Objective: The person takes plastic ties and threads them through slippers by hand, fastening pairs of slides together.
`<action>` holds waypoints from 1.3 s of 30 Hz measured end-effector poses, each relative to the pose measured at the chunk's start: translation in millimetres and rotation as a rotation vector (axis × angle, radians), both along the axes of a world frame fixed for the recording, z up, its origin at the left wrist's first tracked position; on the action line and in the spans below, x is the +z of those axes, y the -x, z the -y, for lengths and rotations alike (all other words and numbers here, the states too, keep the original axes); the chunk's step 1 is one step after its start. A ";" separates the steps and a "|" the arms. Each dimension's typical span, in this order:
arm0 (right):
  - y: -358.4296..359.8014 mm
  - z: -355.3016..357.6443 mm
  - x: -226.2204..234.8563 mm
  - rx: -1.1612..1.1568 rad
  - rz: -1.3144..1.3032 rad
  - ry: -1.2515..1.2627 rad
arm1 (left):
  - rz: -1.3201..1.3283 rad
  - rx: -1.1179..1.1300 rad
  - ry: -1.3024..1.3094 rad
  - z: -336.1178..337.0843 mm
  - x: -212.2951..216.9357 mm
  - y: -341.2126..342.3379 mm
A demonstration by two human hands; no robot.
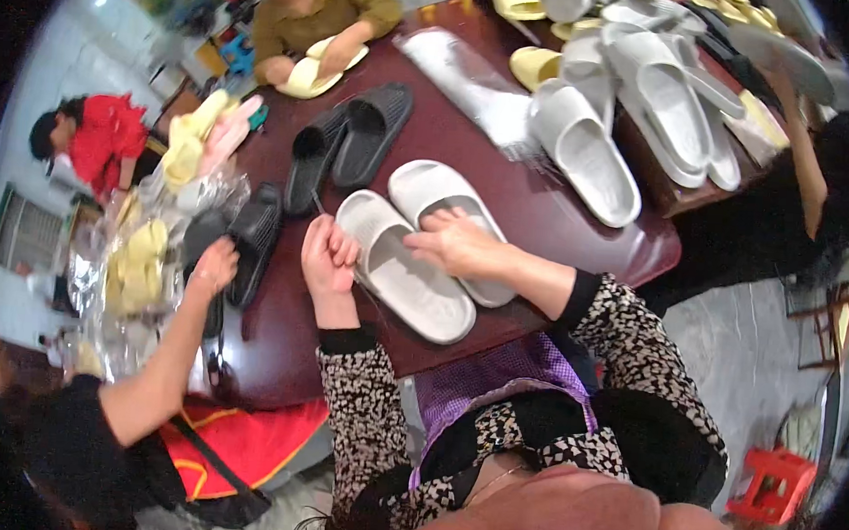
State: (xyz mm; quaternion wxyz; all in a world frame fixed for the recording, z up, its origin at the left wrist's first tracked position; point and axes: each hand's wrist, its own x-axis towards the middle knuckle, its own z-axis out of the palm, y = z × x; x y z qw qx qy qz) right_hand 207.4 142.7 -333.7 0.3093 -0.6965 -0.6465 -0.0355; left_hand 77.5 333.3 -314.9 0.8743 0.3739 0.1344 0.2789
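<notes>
Head view shows your two hands over a pair of white slippers on the dark red table (544, 224), a little left of the frame's centre. Your right hand (457, 245) lies palm down across the right white slipper (447, 218), fingers spread and touching its strap; it presses rather than clasps, so nothing is gripped there. Your left hand (328, 257) is curled into a loose fist just beside the left white slipper (409, 279), touching its near edge, and a thin dark stick-like object (317, 202) pokes up from the top of that fist; what it is cannot be told. The two white slippers lie side by side, touching, toes pointing to the upper left.

Above them, toward the upper centre, a pair of black slippers (349, 144) rests on the table. At the upper right a heap of white slippers (639, 94) is piled with a few pale yellow ones (534, 66) among them. At the left, another person's hand (214, 264) reaches onto a black slipper (251, 235) beside clear plastic bags of yellow slippers (138, 267). At the top, a seated person in an olive shirt holds a yellow slipper (310, 71).
</notes>
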 end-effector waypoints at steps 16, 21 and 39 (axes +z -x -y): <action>3.2 -4.2 14.3 -0.087 -0.093 0.065 | 0.172 -0.002 0.127 -32.2 -47.7 -1.9; -9.8 -16.0 1.4 -0.130 0.052 0.209 | 0.175 0.000 0.148 -32.2 -51.8 -3.4; -233.7 94.9 189.4 -0.634 0.480 0.064 | 0.127 0.024 0.147 -45.1 -77.4 3.4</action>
